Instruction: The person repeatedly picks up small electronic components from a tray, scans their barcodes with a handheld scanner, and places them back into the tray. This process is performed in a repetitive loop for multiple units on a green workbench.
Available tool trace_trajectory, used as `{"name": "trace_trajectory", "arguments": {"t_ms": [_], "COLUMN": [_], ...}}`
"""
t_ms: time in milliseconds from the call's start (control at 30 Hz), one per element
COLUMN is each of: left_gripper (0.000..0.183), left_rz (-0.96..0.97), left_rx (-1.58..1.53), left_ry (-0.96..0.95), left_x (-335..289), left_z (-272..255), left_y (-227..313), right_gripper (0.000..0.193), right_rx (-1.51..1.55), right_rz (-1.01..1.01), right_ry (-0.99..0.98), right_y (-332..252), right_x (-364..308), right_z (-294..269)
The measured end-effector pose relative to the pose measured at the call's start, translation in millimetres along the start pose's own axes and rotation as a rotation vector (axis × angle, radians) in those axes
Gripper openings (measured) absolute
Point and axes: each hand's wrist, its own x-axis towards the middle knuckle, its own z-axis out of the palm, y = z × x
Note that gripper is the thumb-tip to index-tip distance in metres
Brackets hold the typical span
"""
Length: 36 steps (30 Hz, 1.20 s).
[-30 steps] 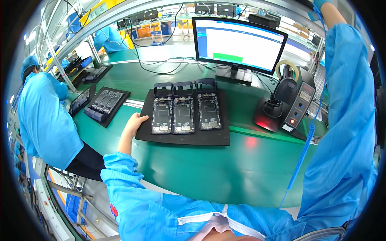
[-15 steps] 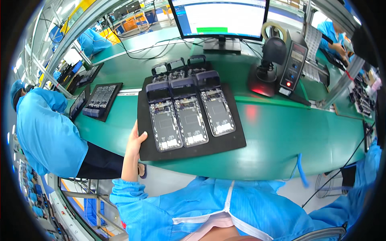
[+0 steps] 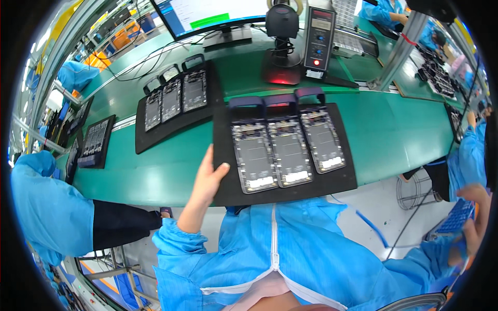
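My left hand [image 3: 207, 179] grips the left near edge of a black tray [image 3: 225, 135], thumb on top and fingers hidden beneath. Three opened phones with bare inner parts lie on the tray: a left phone [image 3: 255, 155], a middle phone [image 3: 290, 153] and a right phone [image 3: 323, 140]. A dark purple frame stands up at the far end of each. Away from the tray, at the far right rim, is my right hand [image 3: 473, 225]. It is near a blue basket-like thing [image 3: 456, 215], blurred, so its grip is unclear.
Behind to the left lies a second black tray [image 3: 137, 139] with three more phones. A scanner on a stand [image 3: 282, 46], a control box [image 3: 317, 44] and a monitor [image 3: 207, 15] line the back. A person in blue [image 3: 49, 202] is at left. A blue cord [image 3: 372, 228] hangs in front.
The held tray has moved right and nearer, uncovering the second tray behind it. My right hand has come into view at the right rim. The whole view has shifted.
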Motion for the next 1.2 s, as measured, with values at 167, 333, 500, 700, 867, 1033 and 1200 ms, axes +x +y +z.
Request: {"name": "trace_trajectory", "arguments": {"t_ms": [167, 333, 500, 700, 867, 1033, 1200], "left_gripper": [0.065, 0.067, 0.062, 0.061, 0.061, 0.06, 0.059], "left_rz": [0.195, 0.252, 0.288, 0.33, 0.295, 0.253, 0.248], "left_rx": [0.443, 0.752, 0.847, 1.13, 0.954, 1.007, 0.93], "left_ry": [0.025, -0.049, -0.13, -0.221, -0.36, -0.306, -0.409], "left_x": [6.7, 6.4, 14.0, 22.5, 38.9, 35.2, 39.2], "left_z": [45.7, 55.0, 50.0, 53.7, 49.5, 50.8, 43.5], "left_y": [-29.4, -15.4, -19.9, -11.5, -3.6, -3.1, -5.5], "right_gripper": [0.031, 0.034, 0.033, 0.036, 0.017, 0.022, 0.024], "right_rx": [0.287, 0.317, 0.37, 0.582, 0.44, 0.271, -0.156], "right_rz": [0.475, 0.711, 0.732, 1.075, 1.145, 0.834, 0.41], "right_ry": [-0.006, 0.285, 0.377, 0.895, 1.735, 2.206, 1.109], "right_y": [77.6, 213.1, 187.0, 289.5, 419.8, 403.6, 280.7], "right_x": [88.9, 73.5, 90.9, 38.7, -161.8, -96.8, 60.8], "right_z": [145.3, 235.0, 260.2, 183.2, 10.5, -23.0, 105.5]}}
